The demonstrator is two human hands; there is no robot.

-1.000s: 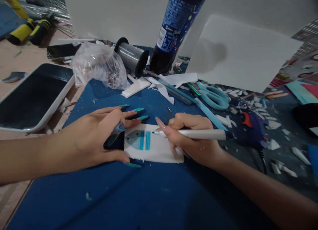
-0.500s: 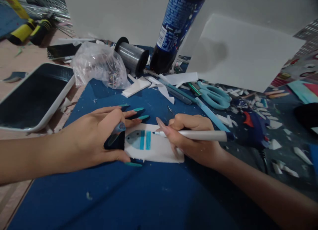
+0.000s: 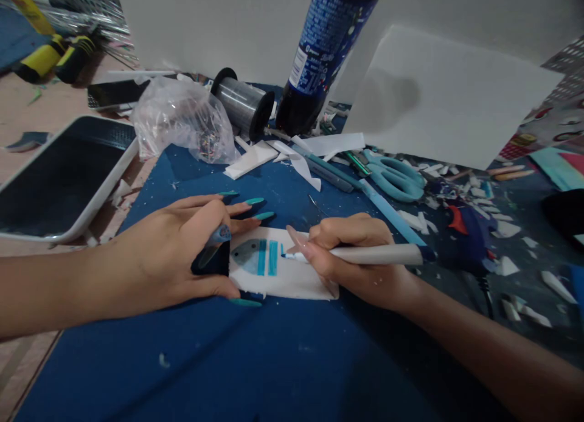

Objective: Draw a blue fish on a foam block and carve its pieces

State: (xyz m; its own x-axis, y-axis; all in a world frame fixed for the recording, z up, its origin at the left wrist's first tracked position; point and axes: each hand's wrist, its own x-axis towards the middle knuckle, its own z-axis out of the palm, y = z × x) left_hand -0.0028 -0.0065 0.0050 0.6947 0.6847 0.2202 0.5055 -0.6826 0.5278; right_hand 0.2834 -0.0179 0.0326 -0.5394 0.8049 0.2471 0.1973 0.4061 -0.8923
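A small white piece like card or foam sheet [image 3: 301,283] lies on the blue mat. Near its left end is a grey-blue rounded shape with dots, followed by blue stripes. My left hand [image 3: 196,245] rests at that end with fingers spread, thumb at the lower edge and long teal-nailed fingers along the upper one. Its index finger is bent, with a pale blue patterned nail or tip showing. In my right hand [image 3: 356,252] is a white felt-tip marker [image 3: 381,255] with a dark blue end, pinched between fingers and thumb. The marker's tip touches the piece at a short new blue line.
Behind the hands lie blue scissors [image 3: 396,176], a blue cutter knife [image 3: 326,166], white strips, a wire spool [image 3: 241,104] and a plastic bag [image 3: 182,118]. A dark bottle [image 3: 314,57] stands at the back. A phone [image 3: 64,172] lies left; a glue gun [image 3: 469,236] lies right among scraps.
The marker tip has moved slightly down the white piece, leaving a short blue line right of the stripes. My right hand shifted with it; my left hand stayed put.
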